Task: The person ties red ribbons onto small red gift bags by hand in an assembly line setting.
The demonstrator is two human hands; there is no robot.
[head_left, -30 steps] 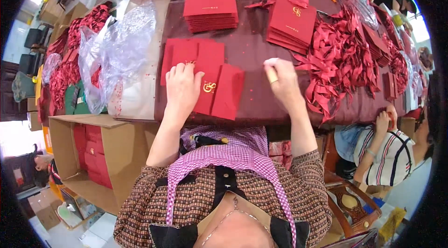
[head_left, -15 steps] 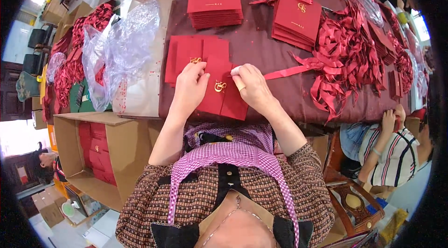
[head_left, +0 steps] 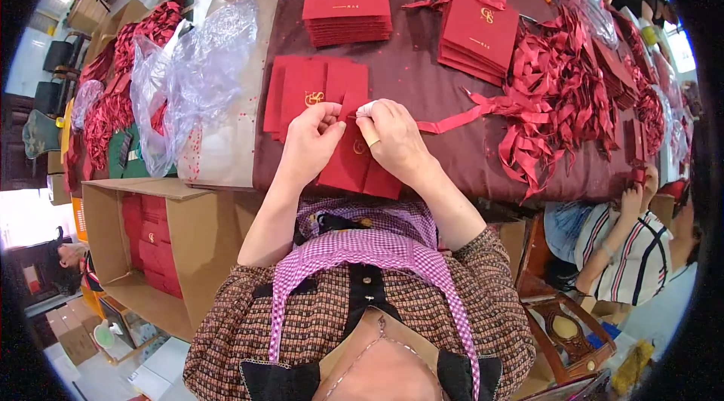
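In front of me lie several flat red card pieces with gold emblems, like folded paper bags or folders; the nearest red piece (head_left: pixel 343 172) lies below both hands. My left hand (head_left: pixel 315 137) is over its left part, thumb and forefinger pinched together. Close beside it, my right hand (head_left: pixel 392 135), with white wrapping on one fingertip and a yellowish band on a finger, pinches above the same piece. Whatever lies between the fingertips is too small to make out. A red ribbon (head_left: pixel 445 125) runs from beside the right hand toward a heap of ribbons (head_left: pixel 539 99).
Beyond the hands stands a neat stack of red pieces (head_left: pixel 347 5); another stack (head_left: pixel 477 35) with ribbon on top is at right. Clear plastic wrap (head_left: pixel 215 61) lies left. An open cardboard box (head_left: pixel 200 250) holds more red pieces. A person in a striped top (head_left: pixel 626 250) works at right.
My right hand has moved left and inward, and its fingertips are now close to the left hand's. The left hand has shifted slightly right, its thumb and forefinger pinched.
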